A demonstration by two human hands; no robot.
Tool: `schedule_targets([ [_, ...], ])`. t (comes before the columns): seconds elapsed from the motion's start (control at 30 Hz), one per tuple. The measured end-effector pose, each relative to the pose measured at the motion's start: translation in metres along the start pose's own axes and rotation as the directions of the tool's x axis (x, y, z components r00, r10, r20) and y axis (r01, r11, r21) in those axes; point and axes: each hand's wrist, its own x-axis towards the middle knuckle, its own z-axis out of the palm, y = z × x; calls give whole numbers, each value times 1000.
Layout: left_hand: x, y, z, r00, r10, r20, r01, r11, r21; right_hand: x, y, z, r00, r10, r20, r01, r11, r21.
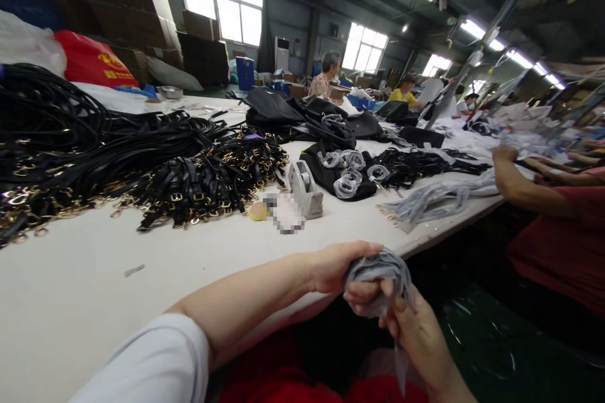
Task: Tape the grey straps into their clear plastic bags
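Observation:
A coiled strap (390,267), wrapped in greyish see-through plastic, is held just off the table's front edge. My left hand (338,267) is closed around it, thumb on top and fingers curled through the loop. On the coil's right side my right hand (418,324) pinches the wrapped strap, and a loose end of plastic dangles below. Similar wrapped coils (347,182) lie on a black bag (326,179) farther back. Straight wrapped straps (430,201) with gold clasps lie to the right on the table.
Black straps with gold buckles (189,186) are heaped along the left of the white table (70,302). A tape dispenser (305,192) stands in the middle, beside a yellow round object (258,211). More black straps (420,164) lie behind. A co-worker's arm (529,186) reaches in from the right.

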Motion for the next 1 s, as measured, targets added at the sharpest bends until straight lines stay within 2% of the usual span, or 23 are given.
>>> schedule_targets([
  [0.07,6,-10,1,997,65,-45,-69,992,-109,-1,7,9,998,44,41,-46,997,61],
  [0.13,10,-17,-1,996,74,-48,-81,986,-146,-1,15,15,999,37,17,-38,993,114],
  [0.2,12,-17,-7,999,36,-17,-38,994,-98,2,18,13,998,5,-56,1,994,107],
  [0.23,12,-15,-10,999,22,-39,-24,999,-42,3,18,8,996,5,-92,1,998,63],
  [0.3,10,-7,-16,973,46,-228,-9,987,160,7,12,-4,993,38,-116,-51,993,-110],
  [0.33,8,-3,-17,930,97,-355,21,950,313,9,8,-11,994,63,-92,-83,970,-229],
  [0.37,6,0,-17,873,174,-456,79,872,483,10,3,-17,996,84,-43,-94,932,-349],
  [0.4,5,2,-16,831,253,-496,154,751,642,11,-1,-22,995,98,18,-80,887,-455],
  [0.43,4,2,-14,832,301,-466,218,595,773,13,-4,-25,991,106,77,-48,842,-538],
  [0.5,4,-1,-8,914,268,-304,227,281,932,14,-10,-28,983,104,152,13,785,-620],
  [0.53,5,-3,-5,948,224,-226,187,181,966,15,-13,-28,982,99,159,21,784,-621],
  [0.6,7,-8,-1,965,219,-148,130,94,987,16,-15,-26,988,78,136,13,825,-565],
  [0.63,8,-9,0,946,284,-158,138,87,987,16,-16,-24,993,53,105,8,858,-513],
  [0.67,8,-10,2,906,378,-188,162,100,982,15,-15,-22,998,26,61,5,890,-456],
  [0.7,9,-11,3,846,483,-225,186,127,974,14,-12,-18,1000,3,12,2,917,-400],
  [0.77,9,-12,6,688,662,-297,208,212,955,10,-2,-8,999,-23,-44,9,953,-303],
  [0.83,9,-15,10,548,760,-349,160,314,936,5,11,5,998,-41,-51,30,979,-203],
  [0.87,10,-17,11,499,782,-373,124,361,924,3,17,11,997,-55,-59,46,988,-147],
  [0.9,10,-20,13,469,786,-402,93,409,908,1,21,15,995,-68,-77,61,994,-95],
  [0.93,11,-21,13,464,771,-437,66,462,884,0,24,18,993,-74,-97,68,996,-62],
  [1.0,12,-22,12,506,703,-499,42,558,829,1,23,14,991,-56,-119,48,996,-69],
])
